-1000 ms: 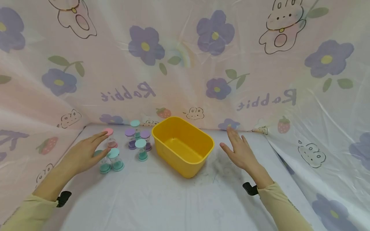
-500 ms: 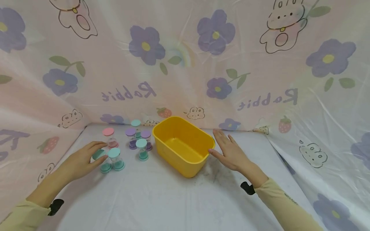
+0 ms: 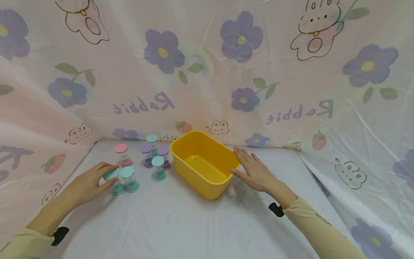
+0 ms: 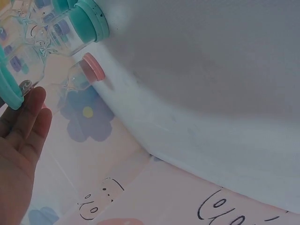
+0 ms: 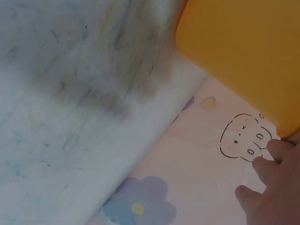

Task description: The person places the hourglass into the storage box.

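Observation:
My left hand (image 3: 92,182) reaches from the left over a teal-capped hourglass (image 3: 118,188), its thumb and fingers on either side of the cap. In the left wrist view, the fingertips (image 4: 36,101) meet the rim of that cap; the thumb is hidden. A second teal hourglass (image 3: 130,179) stands close beside it, and a pink hourglass (image 3: 123,154) stands just behind. My right hand (image 3: 257,172) lies against the right rim of a yellow plastic bin (image 3: 194,178), fingers extended and thumb touching its edge. No item shows inside the bin.
Between the left hand and the bin stand two purple hourglasses (image 3: 146,154) and a teal one (image 3: 158,169), with another teal one (image 3: 152,139) behind. A printed cloth (image 3: 200,90) hangs at the back and sides of the white tabletop (image 3: 181,226).
The left hand has drawn back from beside the pink hourglass to the front-left teal cap. The right hand has moved left until it touches the bin. The hourglasses and bin have stayed put.

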`<state>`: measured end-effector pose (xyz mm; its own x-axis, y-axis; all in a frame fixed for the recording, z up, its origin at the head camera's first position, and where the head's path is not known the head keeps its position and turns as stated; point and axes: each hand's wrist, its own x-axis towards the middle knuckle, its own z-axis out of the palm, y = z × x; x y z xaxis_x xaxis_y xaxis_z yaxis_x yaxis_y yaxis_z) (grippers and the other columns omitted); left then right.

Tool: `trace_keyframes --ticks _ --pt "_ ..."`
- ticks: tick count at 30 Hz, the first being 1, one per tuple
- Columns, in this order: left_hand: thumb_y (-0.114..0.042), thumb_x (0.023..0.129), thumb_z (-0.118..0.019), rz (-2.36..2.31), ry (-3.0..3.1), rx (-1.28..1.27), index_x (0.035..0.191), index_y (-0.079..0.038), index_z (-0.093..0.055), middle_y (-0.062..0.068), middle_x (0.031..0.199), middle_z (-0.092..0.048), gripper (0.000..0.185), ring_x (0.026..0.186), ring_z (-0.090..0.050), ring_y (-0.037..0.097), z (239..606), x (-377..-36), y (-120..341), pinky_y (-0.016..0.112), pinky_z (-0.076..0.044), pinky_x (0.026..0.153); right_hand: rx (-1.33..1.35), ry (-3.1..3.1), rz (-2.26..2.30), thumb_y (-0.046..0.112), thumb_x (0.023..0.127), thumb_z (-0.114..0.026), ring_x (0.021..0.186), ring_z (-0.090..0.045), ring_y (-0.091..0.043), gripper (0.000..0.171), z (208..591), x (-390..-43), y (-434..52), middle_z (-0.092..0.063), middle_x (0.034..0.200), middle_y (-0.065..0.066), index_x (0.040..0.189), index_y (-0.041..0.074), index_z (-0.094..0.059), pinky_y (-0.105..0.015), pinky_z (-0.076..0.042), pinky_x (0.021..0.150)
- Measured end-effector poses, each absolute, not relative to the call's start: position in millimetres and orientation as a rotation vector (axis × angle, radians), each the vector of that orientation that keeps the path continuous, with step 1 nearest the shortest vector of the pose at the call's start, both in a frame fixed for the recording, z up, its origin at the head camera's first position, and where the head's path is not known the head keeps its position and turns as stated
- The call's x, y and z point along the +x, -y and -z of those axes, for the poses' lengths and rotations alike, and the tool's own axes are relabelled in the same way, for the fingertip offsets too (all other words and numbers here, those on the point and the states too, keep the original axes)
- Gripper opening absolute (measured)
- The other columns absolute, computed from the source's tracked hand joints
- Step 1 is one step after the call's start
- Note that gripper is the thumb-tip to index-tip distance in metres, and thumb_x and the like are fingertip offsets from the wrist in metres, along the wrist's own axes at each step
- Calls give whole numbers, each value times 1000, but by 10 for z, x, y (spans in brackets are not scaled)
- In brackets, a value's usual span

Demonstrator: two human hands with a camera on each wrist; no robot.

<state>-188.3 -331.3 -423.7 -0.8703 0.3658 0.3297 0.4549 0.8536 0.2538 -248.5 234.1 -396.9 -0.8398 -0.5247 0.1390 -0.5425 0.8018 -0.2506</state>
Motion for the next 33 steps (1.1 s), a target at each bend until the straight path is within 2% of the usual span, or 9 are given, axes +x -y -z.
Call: trace_keyframes --ticks 8,14,20,28,33 --pt "-16 94 -77 483 2724 -638 133 1 -63 12 122 -63 45 106 -68 40 4238 -1868 3313 57 -59 81 890 2911 -437 53 107 -49 158 -18 -34 82 3986 -2498 -2335 -16 173 -9 166 6 -18 -58 -13 127" --pt "-13 92 -80 479 2665 -677 130 4 -65 11 118 -63 45 99 -68 33 4283 -1875 3335 46 -60 73 890 2915 -443 54 107 -48 158 -19 -35 82 3993 -2493 -2331 -15 173 -10 166 5 -18 -58 -14 127" --pt "-12 91 -80 488 2638 -679 131 4 -65 13 117 -64 46 96 -67 31 4296 -1888 3352 40 -59 69 881 2918 -451 55 107 -47 158 -20 -35 83 4009 -2498 -2341 -16 173 -11 166 4 -19 -58 -14 127" --pt "-7 89 -80 464 2589 -659 129 4 -66 13 115 -64 44 96 -66 30 4220 -1899 3376 43 -58 71 893 2904 -449 54 107 -48 158 -20 -34 82 4025 -2514 -2342 -17 173 -11 165 3 -20 -58 -15 127" --pt "-8 91 -79 465 2591 -648 130 5 -66 15 116 -63 43 97 -65 32 4110 -1920 3390 45 -57 71 894 2900 -453 54 107 -48 158 -21 -34 82 4024 -2508 -2339 -18 173 -12 165 3 -21 -57 -15 127"
